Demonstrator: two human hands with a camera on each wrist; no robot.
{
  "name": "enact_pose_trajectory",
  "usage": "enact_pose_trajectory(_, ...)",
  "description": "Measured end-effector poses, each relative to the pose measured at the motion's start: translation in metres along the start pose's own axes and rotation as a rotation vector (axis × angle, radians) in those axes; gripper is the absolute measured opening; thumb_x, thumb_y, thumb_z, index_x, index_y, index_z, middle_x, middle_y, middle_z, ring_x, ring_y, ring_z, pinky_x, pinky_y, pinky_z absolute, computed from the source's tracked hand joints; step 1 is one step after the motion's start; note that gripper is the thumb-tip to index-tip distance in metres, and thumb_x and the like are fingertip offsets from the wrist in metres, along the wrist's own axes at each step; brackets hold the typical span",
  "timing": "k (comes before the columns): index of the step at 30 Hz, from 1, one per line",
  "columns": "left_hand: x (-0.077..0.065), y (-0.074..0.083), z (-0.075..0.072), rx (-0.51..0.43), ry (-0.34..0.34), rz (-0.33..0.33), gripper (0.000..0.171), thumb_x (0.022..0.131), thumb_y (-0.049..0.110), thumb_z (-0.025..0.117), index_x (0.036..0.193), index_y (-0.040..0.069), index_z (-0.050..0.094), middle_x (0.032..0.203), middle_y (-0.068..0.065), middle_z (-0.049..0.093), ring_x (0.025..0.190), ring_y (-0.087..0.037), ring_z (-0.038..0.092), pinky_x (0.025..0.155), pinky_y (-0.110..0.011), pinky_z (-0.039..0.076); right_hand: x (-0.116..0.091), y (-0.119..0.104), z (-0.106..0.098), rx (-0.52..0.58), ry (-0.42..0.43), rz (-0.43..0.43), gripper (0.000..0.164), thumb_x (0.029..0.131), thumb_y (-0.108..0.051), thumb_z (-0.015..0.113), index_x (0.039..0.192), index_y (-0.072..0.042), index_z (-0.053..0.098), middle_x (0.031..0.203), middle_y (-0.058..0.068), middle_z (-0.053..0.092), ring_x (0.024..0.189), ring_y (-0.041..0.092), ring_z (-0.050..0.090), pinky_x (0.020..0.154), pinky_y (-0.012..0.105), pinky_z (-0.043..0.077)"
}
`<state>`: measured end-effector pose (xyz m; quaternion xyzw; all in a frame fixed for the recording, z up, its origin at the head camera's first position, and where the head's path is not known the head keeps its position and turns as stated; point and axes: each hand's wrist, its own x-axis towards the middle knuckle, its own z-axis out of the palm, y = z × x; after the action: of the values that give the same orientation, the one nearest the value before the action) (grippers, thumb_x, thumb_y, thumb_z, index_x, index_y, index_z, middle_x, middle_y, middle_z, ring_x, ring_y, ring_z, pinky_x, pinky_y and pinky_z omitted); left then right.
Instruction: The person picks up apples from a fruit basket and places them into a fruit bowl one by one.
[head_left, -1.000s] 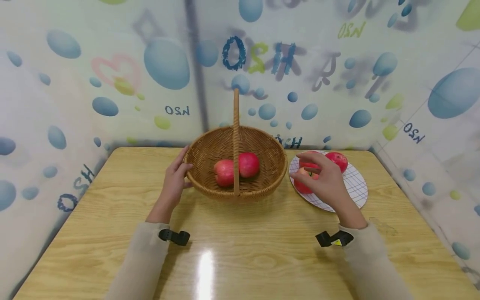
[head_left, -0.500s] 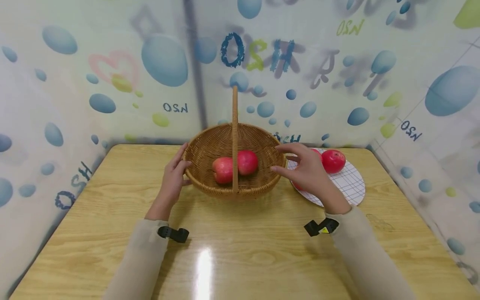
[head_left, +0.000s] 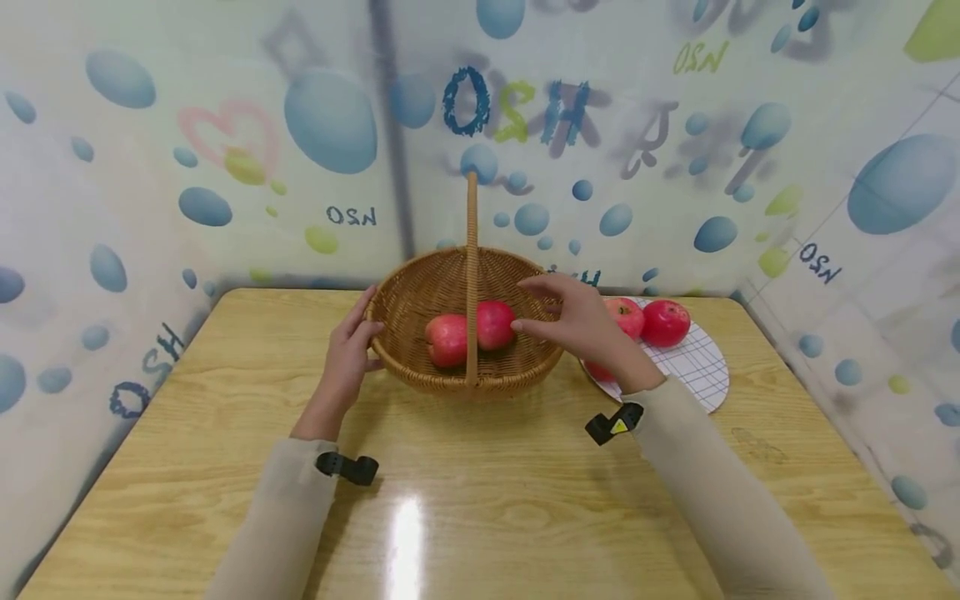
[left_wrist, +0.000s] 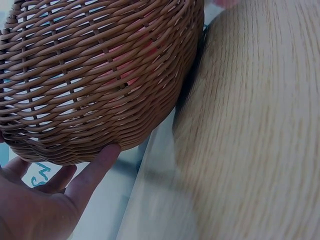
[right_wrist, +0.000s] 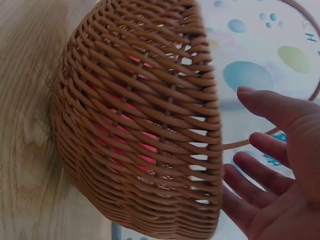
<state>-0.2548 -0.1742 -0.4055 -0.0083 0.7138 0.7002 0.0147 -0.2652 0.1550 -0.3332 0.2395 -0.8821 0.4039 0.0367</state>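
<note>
A brown wicker basket (head_left: 417, 293) with a tall arched handle stands in the middle at the back of the table. Inside lie two red apples, one (head_left: 447, 342) left of the handle and one (head_left: 497, 325) just right of it. My left hand (head_left: 345, 360) holds the basket's left rim, thumb on the rim and fingers against the outer side. Over the right rim reaches my right hand (head_left: 583, 327), fingers apart and nothing between them. Its thumb tip appears close to the right apple in the head view; the right wrist view shows the hand (right_wrist: 285, 175) above the rim.
To the right, a white plate (head_left: 697, 367) with a grid pattern bears three red apples; one (head_left: 666, 323) is in full view, another (head_left: 627, 317) partly covered and a third (head_left: 600, 372) mostly hidden by my right hand. A patterned wall (head_left: 525, 192) rises behind the wooden table (head_left: 480, 483).
My right hand has moved left from above the plate to over the basket's right side, uncovering more of the plate's apples. The left hand keeps its hold on the rim.
</note>
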Motion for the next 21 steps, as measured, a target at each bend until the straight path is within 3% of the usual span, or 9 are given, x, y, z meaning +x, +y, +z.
enact_pose_trajectory(6,-0.001,0.0,-0.001,0.0,0.001,-0.005,0.062,0.104,0.019,0.04,0.159,0.044,0.025,0.171,-0.001,0.013,0.151,-0.045,0.026,0.103,-0.064,0.046,0.014,0.002,0.004,-0.038,-0.052,0.044,0.057,0.086,-0.024,0.081,0.136,-0.008,0.062,0.138,0.012,0.062,0.13,0.034,0.058,0.104,0.049,0.054)
enact_pose_trajectory(14,0.0,0.001,-0.001,-0.01,-0.004,0.005,0.063,0.104,0.018,0.04,0.162,0.034,0.022,0.171,-0.001,0.014,0.151,-0.044,0.028,0.102,-0.062,0.047,0.029,0.015,0.012,-0.067,-0.085,0.063,0.056,0.087,-0.024,0.079,0.138,-0.007,0.06,0.139,0.015,0.061,0.131,0.036,0.057,0.106,0.053,0.051)
enact_pose_trajectory(21,0.001,-0.001,-0.001,-0.008,-0.002,0.003,0.062,0.104,0.018,0.04,0.161,0.039,0.024,0.171,-0.004,0.015,0.15,-0.044,0.03,0.102,-0.061,0.048,0.041,0.013,0.019,-0.184,-0.166,0.045,0.063,0.087,-0.029,0.08,0.141,-0.006,0.057,0.142,0.016,0.059,0.131,0.034,0.055,0.111,0.05,0.047)
